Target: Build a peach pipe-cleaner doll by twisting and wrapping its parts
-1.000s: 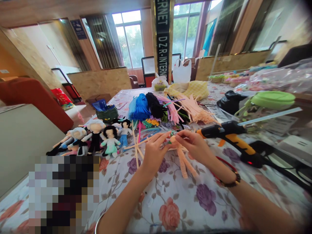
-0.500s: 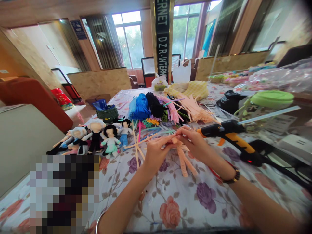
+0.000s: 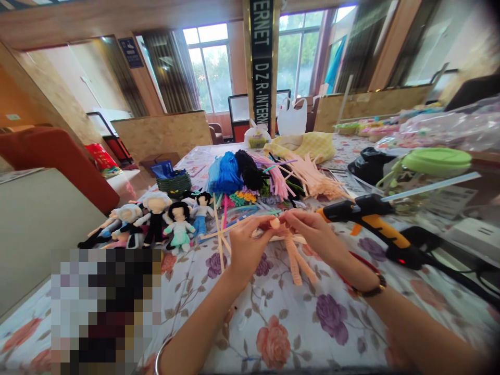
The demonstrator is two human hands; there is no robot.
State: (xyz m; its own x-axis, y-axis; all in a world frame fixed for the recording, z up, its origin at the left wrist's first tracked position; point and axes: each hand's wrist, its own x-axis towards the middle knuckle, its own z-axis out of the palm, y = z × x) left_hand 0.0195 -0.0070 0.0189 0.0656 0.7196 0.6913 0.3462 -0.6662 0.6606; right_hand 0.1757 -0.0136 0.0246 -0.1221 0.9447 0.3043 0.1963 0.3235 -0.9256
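Both hands meet over the middle of the table around a peach doll body (image 3: 295, 256) made of wrapped pipe cleaners, its two legs hanging down toward me. My left hand (image 3: 250, 240) pinches the doll's upper end from the left, where a small pale rounded piece shows between the fingers. My right hand (image 3: 310, 229) is closed on the same upper part from the right, fingertips together. The fingers partly hide what they grip. Left of my hands lies a star of crossed cream pipe cleaners (image 3: 221, 234).
Finished dolls (image 3: 156, 219) sit at the left beside green baskets (image 3: 174, 183). Bundles of blue pipe cleaners (image 3: 225, 172) and peach pipe cleaners (image 3: 318, 179) lie behind my hands. A black and orange glue gun (image 3: 375, 219) with a lit red light stands close on the right.
My left hand has turned slightly, and its fingers have shifted on the doll's upper end. The right hand has moved slightly down. The view has shifted a little; the doll stays held.
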